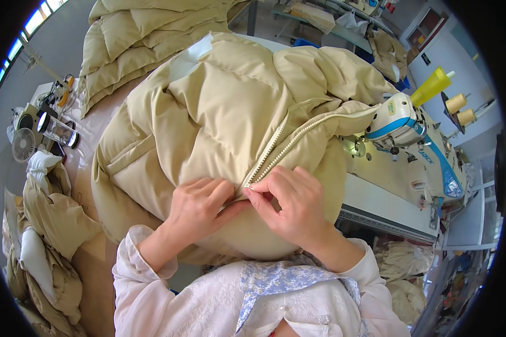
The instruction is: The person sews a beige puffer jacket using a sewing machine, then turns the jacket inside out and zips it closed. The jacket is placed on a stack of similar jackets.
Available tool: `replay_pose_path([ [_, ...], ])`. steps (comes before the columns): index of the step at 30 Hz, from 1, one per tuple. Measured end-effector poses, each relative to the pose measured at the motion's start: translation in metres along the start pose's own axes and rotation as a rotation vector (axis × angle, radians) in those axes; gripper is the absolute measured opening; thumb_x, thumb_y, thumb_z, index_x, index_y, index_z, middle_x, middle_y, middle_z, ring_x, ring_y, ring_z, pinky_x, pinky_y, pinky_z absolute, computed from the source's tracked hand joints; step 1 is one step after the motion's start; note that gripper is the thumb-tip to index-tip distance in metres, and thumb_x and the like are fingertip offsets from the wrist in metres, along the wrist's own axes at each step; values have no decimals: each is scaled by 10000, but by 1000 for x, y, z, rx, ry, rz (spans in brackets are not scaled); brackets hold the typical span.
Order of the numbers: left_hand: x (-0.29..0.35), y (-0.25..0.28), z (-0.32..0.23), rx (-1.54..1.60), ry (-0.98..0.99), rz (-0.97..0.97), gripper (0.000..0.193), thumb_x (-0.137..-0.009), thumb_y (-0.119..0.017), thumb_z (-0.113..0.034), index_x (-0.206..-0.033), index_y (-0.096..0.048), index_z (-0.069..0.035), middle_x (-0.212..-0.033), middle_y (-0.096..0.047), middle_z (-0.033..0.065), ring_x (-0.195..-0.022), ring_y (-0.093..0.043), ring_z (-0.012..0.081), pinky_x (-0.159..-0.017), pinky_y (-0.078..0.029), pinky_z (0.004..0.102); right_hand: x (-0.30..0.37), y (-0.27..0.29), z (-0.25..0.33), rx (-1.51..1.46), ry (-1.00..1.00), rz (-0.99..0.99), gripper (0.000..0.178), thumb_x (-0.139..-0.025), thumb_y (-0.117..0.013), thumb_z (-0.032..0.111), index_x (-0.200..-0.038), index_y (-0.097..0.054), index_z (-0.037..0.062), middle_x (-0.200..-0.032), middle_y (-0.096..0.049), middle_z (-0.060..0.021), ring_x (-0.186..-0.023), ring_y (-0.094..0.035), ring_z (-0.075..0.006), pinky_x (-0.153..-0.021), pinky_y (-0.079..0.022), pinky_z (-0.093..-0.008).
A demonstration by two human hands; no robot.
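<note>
A puffy beige quilted jacket (pixel 225 95) is spread before me, its front facing up. Its pale zipper (pixel 289 136) lies parted, the two rows of teeth meeting at the lower end. There my right hand (pixel 289 205) pinches the zipper's bottom end between thumb and fingertips. Just left of it, my left hand (pixel 202 208) grips the jacket's hem, fingers on top and thumb stretched toward the zipper end. Whether a slider sits under my fingertips is hidden.
To the right stands a white and blue sewing machine (pixel 402 126), with thread cones (pixel 458 103) behind it. More beige quilted pieces (pixel 146 39) are heaped at the far left. A small fan (pixel 23 143) and a clear cup (pixel 58 130) stand left, above loose garment pieces (pixel 56 208).
</note>
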State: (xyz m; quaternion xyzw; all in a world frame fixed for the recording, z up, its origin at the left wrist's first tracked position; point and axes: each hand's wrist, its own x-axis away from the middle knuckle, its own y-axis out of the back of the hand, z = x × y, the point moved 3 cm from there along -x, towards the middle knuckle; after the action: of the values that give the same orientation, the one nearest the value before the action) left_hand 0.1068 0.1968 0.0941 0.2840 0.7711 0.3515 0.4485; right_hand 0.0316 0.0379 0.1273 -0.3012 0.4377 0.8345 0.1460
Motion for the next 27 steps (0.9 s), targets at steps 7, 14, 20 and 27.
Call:
replay_pose_path([
  [7,11,-6,-3,-23,-74,60,252,-836,-714,-144,-708,-500,-104,-602,-531,17,-530,-573,203,-509,-442,338,-30,48,-69,-90,-477,-83,204,-911,-715,196,-812,-625,42,-686,-642,-65,-593,-587,-148,-555,-453,-290],
  [14,19,-20,-2,-22,-83,144,258,-847,-701,-146,-702,-492,-107,-589,-524,20,-533,-581,204,-520,-458,341,-69,117,-184,491,-510,-224,288,-884,-704,366,-872,-673,80,-764,-700,-78,-707,-670,-255,-625,-499,-367],
  [20,26,-26,-5,-98,-72,189,288,-854,-714,-187,-692,-488,-114,-551,-504,11,-500,-573,216,-522,-474,350,-78,103,-191,455,-473,-288,239,-904,-682,348,-942,-694,112,-776,-716,-39,-698,-678,-253,-624,-511,-361],
  [27,-59,30,-9,-60,-124,114,210,-899,-687,-254,-821,-587,-87,-693,-600,50,-632,-618,253,-588,-498,352,-38,86,-132,311,-183,-322,411,-932,-642,309,-1279,-616,90,-1236,-640,-137,-1139,-600,-310,-941,-478,-410],
])
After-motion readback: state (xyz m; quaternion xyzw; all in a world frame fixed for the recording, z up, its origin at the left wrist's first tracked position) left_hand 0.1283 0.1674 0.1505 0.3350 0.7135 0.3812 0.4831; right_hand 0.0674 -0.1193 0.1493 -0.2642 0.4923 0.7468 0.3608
